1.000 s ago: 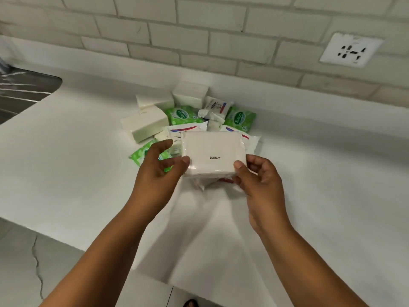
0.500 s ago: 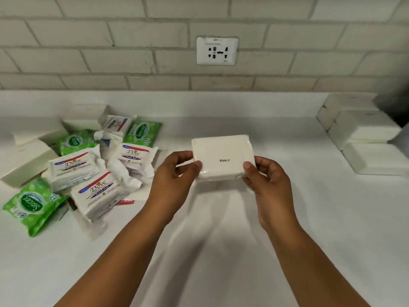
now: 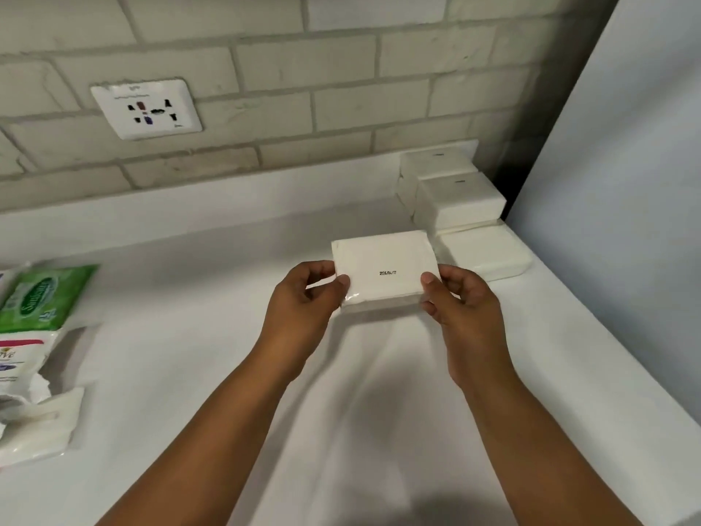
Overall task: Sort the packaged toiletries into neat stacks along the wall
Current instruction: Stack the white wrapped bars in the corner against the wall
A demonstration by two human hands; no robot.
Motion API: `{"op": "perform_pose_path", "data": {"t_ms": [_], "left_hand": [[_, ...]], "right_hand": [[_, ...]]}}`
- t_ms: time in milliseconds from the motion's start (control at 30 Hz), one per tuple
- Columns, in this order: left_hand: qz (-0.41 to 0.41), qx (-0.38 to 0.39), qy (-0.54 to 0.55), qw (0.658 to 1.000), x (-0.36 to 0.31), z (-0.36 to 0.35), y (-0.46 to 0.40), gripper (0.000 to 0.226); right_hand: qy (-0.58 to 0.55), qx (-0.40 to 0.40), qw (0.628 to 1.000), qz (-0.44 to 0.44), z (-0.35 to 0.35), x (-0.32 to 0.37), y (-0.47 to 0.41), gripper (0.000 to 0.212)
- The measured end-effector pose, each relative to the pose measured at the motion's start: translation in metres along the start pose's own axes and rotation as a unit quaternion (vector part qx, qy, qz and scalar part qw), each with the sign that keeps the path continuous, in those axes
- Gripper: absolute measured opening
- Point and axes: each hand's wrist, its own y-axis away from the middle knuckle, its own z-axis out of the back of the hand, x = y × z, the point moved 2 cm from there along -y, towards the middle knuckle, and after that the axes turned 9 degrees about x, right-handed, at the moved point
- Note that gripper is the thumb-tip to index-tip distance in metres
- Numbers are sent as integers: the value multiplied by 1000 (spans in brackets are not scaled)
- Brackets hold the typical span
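I hold a white tissue pack (image 3: 383,260) with a printed date above the white counter (image 3: 212,358). My left hand (image 3: 303,298) pinches its left end and my right hand (image 3: 461,301) pinches its right end. Just beyond it, in the right corner by the wall, stand stacks of the same white packs (image 3: 455,199), with one flat pack (image 3: 485,252) lying in front of them. At the left edge lie a green wipes pack (image 3: 41,298), a white Dove pack (image 3: 19,358) and another white pack (image 3: 38,430).
A brick wall (image 3: 341,108) with a white power socket (image 3: 146,108) runs along the back of the counter. A pale vertical panel (image 3: 622,184) closes off the right side next to the stacks.
My view and both hands have swung right with the white pack, from over the mixed pile towards the corner stacks. The pile has slid to the left edge of view.
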Motion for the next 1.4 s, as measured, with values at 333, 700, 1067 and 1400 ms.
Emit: {"op": "perform_pose_path", "data": {"t_ms": [333,700,1067,1400], "left_hand": [[2,56,42,998,-4,-125,-74,26],[13,17,49,999,8,-173,-105,31],[38,-12,47,998,10,-176,-107,28],[56,-46,43,996,-14,-140,-76,30]], "right_hand": [[53,-99,994,11,110,24,-70,22],[145,-118,982,-1,142,19,-121,23],[150,-95,984,3,143,17,-127,28],[356,-131,916,132,118,65,-91,45]]}}
